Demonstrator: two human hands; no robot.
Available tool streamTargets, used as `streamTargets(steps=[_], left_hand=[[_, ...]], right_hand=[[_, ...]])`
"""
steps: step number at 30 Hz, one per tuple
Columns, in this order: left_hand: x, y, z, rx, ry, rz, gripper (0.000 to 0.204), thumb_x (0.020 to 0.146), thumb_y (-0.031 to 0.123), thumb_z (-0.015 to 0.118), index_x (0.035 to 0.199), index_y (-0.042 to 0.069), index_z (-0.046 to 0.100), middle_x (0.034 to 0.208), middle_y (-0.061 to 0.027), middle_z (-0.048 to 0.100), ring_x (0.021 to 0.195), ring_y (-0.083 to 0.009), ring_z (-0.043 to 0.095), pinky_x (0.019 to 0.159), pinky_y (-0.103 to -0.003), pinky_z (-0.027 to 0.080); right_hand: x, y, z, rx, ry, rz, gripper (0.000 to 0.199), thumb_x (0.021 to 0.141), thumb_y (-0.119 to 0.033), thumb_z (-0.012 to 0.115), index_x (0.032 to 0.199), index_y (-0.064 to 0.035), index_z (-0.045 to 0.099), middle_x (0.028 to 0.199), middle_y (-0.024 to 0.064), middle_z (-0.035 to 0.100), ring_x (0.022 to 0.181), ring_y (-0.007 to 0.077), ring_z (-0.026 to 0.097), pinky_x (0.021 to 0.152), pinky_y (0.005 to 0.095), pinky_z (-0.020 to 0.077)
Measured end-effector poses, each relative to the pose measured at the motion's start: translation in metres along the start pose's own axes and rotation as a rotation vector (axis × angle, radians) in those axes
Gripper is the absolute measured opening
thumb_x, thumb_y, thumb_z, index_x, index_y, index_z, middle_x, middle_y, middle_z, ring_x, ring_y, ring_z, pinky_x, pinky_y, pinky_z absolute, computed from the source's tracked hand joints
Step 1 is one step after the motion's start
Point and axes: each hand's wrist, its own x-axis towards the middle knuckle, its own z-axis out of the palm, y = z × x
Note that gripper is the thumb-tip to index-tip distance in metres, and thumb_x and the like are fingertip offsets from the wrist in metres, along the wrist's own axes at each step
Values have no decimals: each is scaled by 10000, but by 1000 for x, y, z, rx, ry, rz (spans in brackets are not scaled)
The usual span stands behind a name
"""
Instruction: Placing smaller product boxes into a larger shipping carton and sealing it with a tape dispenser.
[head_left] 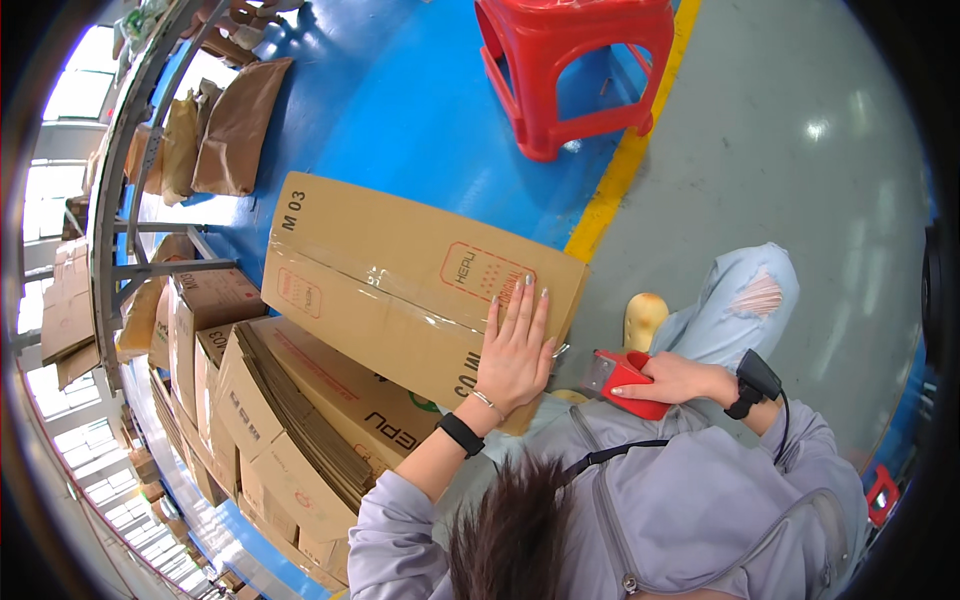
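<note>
A large brown cardboard box [400, 270] lies in front of me, with clear tape running along its middle seam. My left hand [515, 355] rests flat on its near right end, fingers stretched out. Beside that end, a little to the right, my right hand [665, 380] grips a red tape dispenser [640, 400]. The dispenser's metal front points toward the box and stands apart from it. A loose, shiny bit of tape shows at the box's edge by my left hand.
Flattened cardboard sheets [290, 430] and more boxes [220, 300] stand at the left, by a grey metal rack [170, 270]. A red plastic stool [575, 70] is ahead on the blue floor [400, 100], near a yellow floor line [615, 195]. Brown paper sacks [240, 130] stand far left.
</note>
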Motion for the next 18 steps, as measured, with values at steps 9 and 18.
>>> streamTargets(steps=[9, 18], left_hand=[[1, 0, 3, -1, 45, -11, 604, 939, 295, 361, 1439, -34, 278, 1525, -221, 202, 1427, -331, 178, 1145, -495, 96], [0, 0, 5, -13, 96, 0, 601, 929, 286, 380, 1435, -28, 294, 1526, -209, 213, 1425, -321, 190, 1143, -493, 105]], right_hand=[[9, -33, 9, -13, 242, -58, 681, 913, -557, 447, 717, 66, 642, 720, 261, 630, 737, 417, 626, 693, 453, 497], [32, -43, 13, 3, 167, 84, 703, 907, -551, 449, 806, 114, 652, 795, 308, 634, 792, 429, 633, 726, 451, 503]])
